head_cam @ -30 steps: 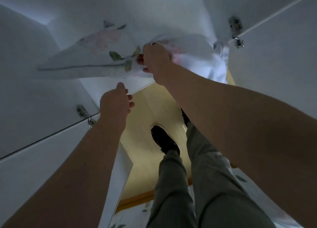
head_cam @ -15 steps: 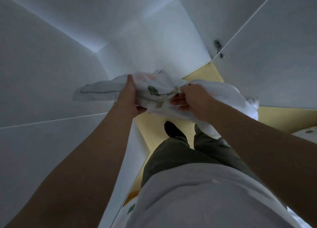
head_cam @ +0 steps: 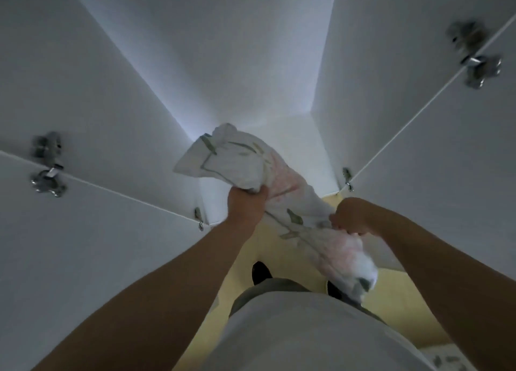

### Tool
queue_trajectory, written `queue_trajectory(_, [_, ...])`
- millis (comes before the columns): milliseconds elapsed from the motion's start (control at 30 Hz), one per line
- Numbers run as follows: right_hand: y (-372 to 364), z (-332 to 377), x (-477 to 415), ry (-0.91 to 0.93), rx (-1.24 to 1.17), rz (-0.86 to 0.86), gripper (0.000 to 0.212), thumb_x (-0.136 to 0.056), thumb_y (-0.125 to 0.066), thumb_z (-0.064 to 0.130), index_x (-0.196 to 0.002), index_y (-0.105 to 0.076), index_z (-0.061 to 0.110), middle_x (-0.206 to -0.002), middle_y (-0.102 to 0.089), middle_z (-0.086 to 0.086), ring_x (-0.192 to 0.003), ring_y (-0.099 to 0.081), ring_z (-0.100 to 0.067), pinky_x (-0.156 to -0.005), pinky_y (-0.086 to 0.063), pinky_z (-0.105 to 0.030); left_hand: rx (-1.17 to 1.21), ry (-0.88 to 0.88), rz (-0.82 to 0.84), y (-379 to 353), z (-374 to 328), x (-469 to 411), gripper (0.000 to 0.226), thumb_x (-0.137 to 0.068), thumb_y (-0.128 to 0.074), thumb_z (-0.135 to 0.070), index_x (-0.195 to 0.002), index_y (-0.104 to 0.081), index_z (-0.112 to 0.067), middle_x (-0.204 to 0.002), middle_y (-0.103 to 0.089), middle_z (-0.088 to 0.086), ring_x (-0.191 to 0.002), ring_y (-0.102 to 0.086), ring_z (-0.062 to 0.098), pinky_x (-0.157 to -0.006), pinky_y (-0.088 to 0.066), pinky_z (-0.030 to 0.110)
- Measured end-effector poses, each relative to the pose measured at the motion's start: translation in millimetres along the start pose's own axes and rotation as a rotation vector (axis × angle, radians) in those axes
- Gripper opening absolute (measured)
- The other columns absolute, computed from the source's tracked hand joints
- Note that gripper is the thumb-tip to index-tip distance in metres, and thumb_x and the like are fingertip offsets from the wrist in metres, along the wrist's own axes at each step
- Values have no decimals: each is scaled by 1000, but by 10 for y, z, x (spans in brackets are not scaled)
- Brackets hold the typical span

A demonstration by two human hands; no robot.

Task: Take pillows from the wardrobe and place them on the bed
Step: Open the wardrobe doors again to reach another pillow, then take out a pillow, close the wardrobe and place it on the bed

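Head view looks steeply down into a white wardrobe (head_cam: pixel 251 63), whose plain panels fill most of the picture and meet at a dim, bluish corner well above the pillow. The pillow (head_cam: pixel 237 164), a white cushion with green leaves and a pale pink flower print, is held in mid-air in front of the wardrobe opening, bunched and twisted into a long diagonal shape that runs from upper left down to lower right.

Left hand (head_cam: pixel 245 206) grips the pillow just below its upper end, fingers curled tight into the fabric. Right hand (head_cam: pixel 353 217) clutches the lower part of the pillow, fingers closed around a fold of cloth, and the loose end hangs down past it.

To the left of the pillow a wardrobe door (head_cam: pixel 97 245) stands open, with a blurred metal hinge (head_cam: pixel 47 172) high up and a small one (head_cam: pixel 198 217) close to the left hand. To the right of the pillow another door (head_cam: pixel 446 175) shows a large blurred hinge (head_cam: pixel 474 58) and a small one (head_cam: pixel 347 179).

Below the pillow lies a pale yellow floor (head_cam: pixel 391 295). One dark shoe (head_cam: pixel 261 273) stands on it, grey-green trousers (head_cam: pixel 268 289) above it, and a white shirt (head_cam: pixel 307 334) fills the bottom centre. A strip of leaf-printed fabric (head_cam: pixel 446 359) lies at the bottom right, well below the pillow.
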State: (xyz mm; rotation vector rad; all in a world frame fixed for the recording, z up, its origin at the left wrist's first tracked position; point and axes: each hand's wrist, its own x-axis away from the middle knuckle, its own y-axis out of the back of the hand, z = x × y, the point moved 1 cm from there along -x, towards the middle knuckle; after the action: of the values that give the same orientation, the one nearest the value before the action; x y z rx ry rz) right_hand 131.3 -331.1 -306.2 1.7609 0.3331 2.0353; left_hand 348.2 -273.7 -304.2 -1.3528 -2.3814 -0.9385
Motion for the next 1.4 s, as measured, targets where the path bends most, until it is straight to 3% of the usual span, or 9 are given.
queue_trajectory(167, [631, 120, 340, 407, 159, -391, 65, -91, -67, 25, -147, -36, 13, -137, -52, -19, -120, -56, -34, -94, -48, -38, -20, -54, -17, 43, 25, 571, 27, -82, -81, -26, -97, -66, -9, -88, -72, 3, -84, -70, 21, -82, -62, 42])
queue_trajectory(333, [838, 397, 786, 929, 432, -650, 134, -74, -85, 35, -154, 22, 41, -166, 22, -2, -154, 13, -30, -122, -6, -57, -285, -122, -91, 184, -29, 1078, 28, -92, -70, -22, -108, -70, 1, -103, -76, 12, -94, -71, 29, -87, -59, 48])
queue_trajectory(533, [479, 693, 1037, 1056, 669, -379, 89, -83, -61, 68, -154, -28, 25, -155, -42, -1, -144, -37, -25, -120, -19, -49, -192, -75, -357, 646, 110, 1691, 27, -89, -72, -21, -82, -64, 4, -73, -66, 7, -71, -52, 14, -61, -40, 28])
queue_trajectory(700, [-183, 839, 1526, 1295, 558, -283, 54, -91, -58, 59, -137, -55, 31, -135, -64, 2, -120, -62, -27, -93, -49, -36, -1, -29, -658, 1000, 357, 2180, 37, -86, -61, -1, -120, -68, -14, -112, -72, 1, -104, -66, 19, -85, -52, 29])
queue_trajectory(800, [-556, 958, 1795, 1420, 589, -282, 46, -88, -56, 63, -124, -60, 35, -119, -70, 6, -108, -67, -25, -86, -53, -34, 119, -10, -1072, 1342, 421, 2540, 61, -80, -58, 4, -136, -53, -18, -134, -53, -1, -117, -54, 12, -94, -44, 20])
queue_trajectory(933, [-952, 1129, 2155, 1594, 764, -286, 34, -90, -53, 56, -113, -61, 32, -102, -71, 5, -93, -69, -24, -71, -49, -30, 226, 43, -1655, 1881, 504, 3016, 72, -68, -60, -2, -137, -42, -6, -147, -36, 16, -135, -39, 36, -115, -31, 47])
queue_trajectory(1133, [-1318, 1248, 2456, 1666, 981, -278, 39, -88, -52, 57, -116, -57, 30, -108, -69, 2, -98, -68, -30, -73, -49, -33, 541, -75, -1368, 2497, 557, 3155, 94, -87, -71, -8, -159, -11, -15, -163, -29, 4, -141, -41, 20, -116, -34, 31])
queue_trajectory(1267, [-1414, 1231, 2502, 1640, 1000, -204, 40, -85, -56, 55, -115, -57, 28, -106, -69, 0, -95, -68, -29, -72, -52, -34, 396, -92, -1319, 2614, 621, 3214, 37, -86, -66, -26, -121, -58, -18, -107, -71, -2, -98, -69, 23, -93, -56, 42])
queue_trajectory(1400, [-1399, 1162, 2562, 1607, 968, -117, 33, -84, -59, 51, -108, -61, 29, -100, -71, 4, -89, -68, -24, -72, -56, -35, 272, -4, -1362, 2623, 640, 3303, 38, -89, -62, -51, -107, -67, -17, -94, -70, 1, -88, -66, 24, -86, -55, 39])
